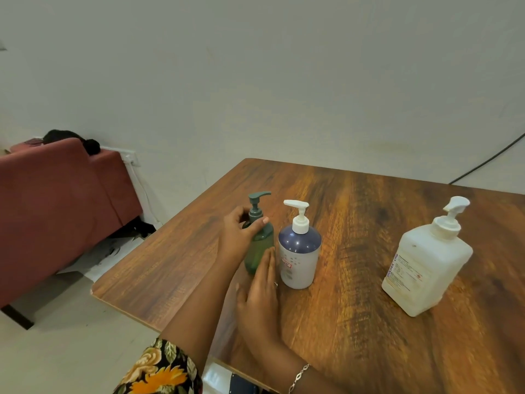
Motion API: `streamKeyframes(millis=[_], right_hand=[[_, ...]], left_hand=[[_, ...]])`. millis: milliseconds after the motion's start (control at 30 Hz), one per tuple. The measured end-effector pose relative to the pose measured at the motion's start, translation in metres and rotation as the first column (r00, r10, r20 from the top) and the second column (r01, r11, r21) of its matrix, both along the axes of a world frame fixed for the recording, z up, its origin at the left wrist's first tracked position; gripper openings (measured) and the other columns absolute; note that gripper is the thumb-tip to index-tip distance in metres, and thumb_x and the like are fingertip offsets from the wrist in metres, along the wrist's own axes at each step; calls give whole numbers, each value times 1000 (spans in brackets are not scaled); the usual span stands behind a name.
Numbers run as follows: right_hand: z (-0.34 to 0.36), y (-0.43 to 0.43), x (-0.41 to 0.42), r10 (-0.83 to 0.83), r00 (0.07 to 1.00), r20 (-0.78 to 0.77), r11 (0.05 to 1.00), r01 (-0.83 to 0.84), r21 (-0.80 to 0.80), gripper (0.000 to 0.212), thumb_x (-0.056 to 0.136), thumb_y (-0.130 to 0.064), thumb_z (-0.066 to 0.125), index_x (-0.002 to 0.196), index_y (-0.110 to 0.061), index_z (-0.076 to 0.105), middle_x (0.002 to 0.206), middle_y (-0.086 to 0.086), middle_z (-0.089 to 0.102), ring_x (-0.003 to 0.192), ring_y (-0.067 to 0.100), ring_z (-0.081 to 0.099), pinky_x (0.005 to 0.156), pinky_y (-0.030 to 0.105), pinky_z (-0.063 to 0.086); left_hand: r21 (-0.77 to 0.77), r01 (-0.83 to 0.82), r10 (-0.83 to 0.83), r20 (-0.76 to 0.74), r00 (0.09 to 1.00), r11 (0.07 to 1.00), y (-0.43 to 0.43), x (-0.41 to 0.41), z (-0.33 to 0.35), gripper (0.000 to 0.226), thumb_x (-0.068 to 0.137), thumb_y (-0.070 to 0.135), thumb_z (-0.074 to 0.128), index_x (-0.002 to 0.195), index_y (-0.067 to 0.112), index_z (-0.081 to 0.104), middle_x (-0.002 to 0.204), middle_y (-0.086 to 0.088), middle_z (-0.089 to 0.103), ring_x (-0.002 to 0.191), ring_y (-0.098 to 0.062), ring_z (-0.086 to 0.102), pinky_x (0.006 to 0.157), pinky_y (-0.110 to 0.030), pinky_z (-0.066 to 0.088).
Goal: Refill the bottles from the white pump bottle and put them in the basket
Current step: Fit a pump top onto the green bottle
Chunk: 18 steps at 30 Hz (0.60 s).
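A small green pump bottle (260, 245) stands near the left edge of the wooden table (369, 211). My left hand (241, 237) is wrapped around its shoulder, thumb across the front. My right hand (260, 294) lies with flat fingers against the bottle's lower front, touching it. Just to the right stands a blue-topped white bottle (299, 257) with a white pump. The large square white pump bottle (426, 265) stands apart at the right. No basket is in view.
A dark red sofa (56, 206) stands on the floor to the left, with a person's dark hair (71, 137) behind its back. A black cable (488, 160) runs down the wall at the far right. The table's near-left corner (95, 290) juts toward the floor.
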State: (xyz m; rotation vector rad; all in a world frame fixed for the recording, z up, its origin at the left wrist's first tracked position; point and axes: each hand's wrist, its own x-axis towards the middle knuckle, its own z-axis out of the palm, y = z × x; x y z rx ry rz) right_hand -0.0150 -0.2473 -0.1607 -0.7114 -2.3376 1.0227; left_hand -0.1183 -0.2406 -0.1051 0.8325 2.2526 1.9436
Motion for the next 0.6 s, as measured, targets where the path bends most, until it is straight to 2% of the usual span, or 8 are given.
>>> streamKeyframes(millis=[133, 267, 333, 467, 600], right_hand=[[5, 5, -12, -41, 999, -14, 999, 41, -16, 78, 97, -21, 46, 147, -6, -11, 157, 4, -13, 144, 14, -9, 105, 15, -4], [2, 12, -29, -128, 992, 2, 991, 128, 24, 87, 92, -30, 55, 148, -6, -7, 158, 7, -2, 146, 20, 2, 116, 27, 10], [0, 19, -40, -160, 987, 13, 987, 159, 25, 91, 88, -32, 59, 150, -7, -3, 158, 8, 3, 146, 21, 6, 118, 30, 14], [-2, 29, -51, -166, 986, 4, 986, 166, -1, 88, 87, -32, 61, 150, -9, 5, 156, 7, 15, 144, 20, 17, 116, 33, 24], [-5, 32, -58, -174, 984, -22, 984, 175, 25, 85, 86, -30, 63, 150, -7, 10, 155, 9, 18, 144, 22, 18, 115, 36, 26]], left_hand=[[10, -94, 93, 25, 995, 996, 1, -2, 1, 19, 80, 17, 71, 97, 15, 61, 97, 4, 63, 95, -12, 57, 82, -26, 45], [12, -107, 106, 30, 994, 994, 0, 0, 1, 17, 80, 19, 71, 93, 17, 59, 91, 9, 62, 91, -10, 57, 76, -20, 45], [21, -115, 114, 49, 992, 993, -1, 0, 0, 15, 80, 17, 71, 90, 18, 60, 89, 8, 63, 92, -12, 59, 80, -25, 48], [24, -113, 111, 82, 990, 993, -1, -4, -2, 15, 79, 15, 72, 87, 19, 60, 93, 2, 66, 95, -16, 62, 86, -33, 51], [63, -130, 125, 75, 989, 990, 0, -5, -1, 19, 77, 15, 74, 86, 17, 57, 91, 0, 65, 90, -16, 62, 79, -31, 53]])
